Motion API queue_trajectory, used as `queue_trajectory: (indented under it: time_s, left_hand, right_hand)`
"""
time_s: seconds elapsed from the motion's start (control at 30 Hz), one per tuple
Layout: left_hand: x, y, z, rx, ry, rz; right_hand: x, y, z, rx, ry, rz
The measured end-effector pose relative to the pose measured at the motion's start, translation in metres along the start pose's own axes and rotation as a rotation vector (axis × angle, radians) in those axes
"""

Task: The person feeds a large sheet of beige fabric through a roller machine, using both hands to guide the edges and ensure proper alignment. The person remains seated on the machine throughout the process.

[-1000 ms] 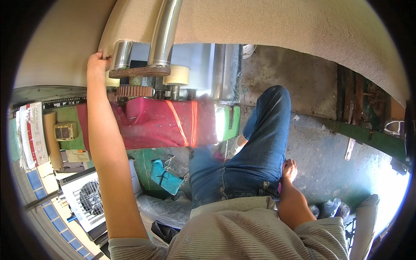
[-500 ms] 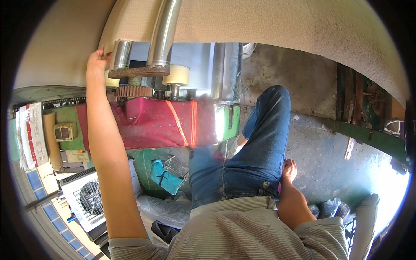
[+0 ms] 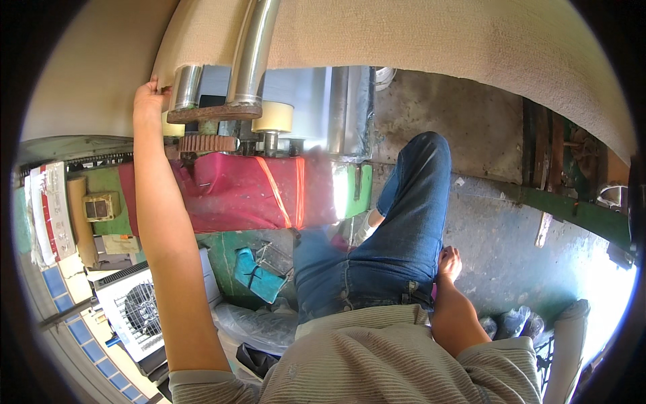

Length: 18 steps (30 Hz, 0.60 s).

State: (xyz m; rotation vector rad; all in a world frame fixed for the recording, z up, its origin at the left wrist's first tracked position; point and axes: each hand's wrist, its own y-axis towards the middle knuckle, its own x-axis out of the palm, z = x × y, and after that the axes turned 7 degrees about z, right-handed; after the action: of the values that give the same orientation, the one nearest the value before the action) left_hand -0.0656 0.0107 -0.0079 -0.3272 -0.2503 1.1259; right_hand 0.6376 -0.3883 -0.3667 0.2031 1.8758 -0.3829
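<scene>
Left hand (image 3: 147, 96) is up high, fingers curled around the edge of the beige fabric roll (image 3: 431, 40), just beside the steel roller end (image 3: 186, 87) above the gear (image 3: 206, 143); right hand (image 3: 449, 262) rests loose, fingers relaxed, against the jeans (image 3: 397, 242)

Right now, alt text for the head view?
Looking down, the left hand reaches up to the beige fabric beside a metal roller on a machine. The right hand rests by the hip of blue jeans. A red cover and concrete floor lie below.
</scene>
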Motion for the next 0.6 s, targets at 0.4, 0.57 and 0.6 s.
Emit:
queue_trajectory:
  time_s: [0.4,0.57,0.6]
  left_hand:
    - [0.022,-0.065,-0.012,-0.013,-0.046,-0.007]
    - [0.039,-0.096,-0.014,-0.07,0.066,-0.251]
    - [0.021,-0.067,-0.014,-0.022,0.061,-0.268]
  right_hand:
    - [0.009,-0.001,0.008,-0.076,-0.017,0.054]
    - [0.018,-0.007,0.011,-0.094,0.056,0.188]
    - [0.021,-0.007,0.015,-0.123,0.074,0.176]
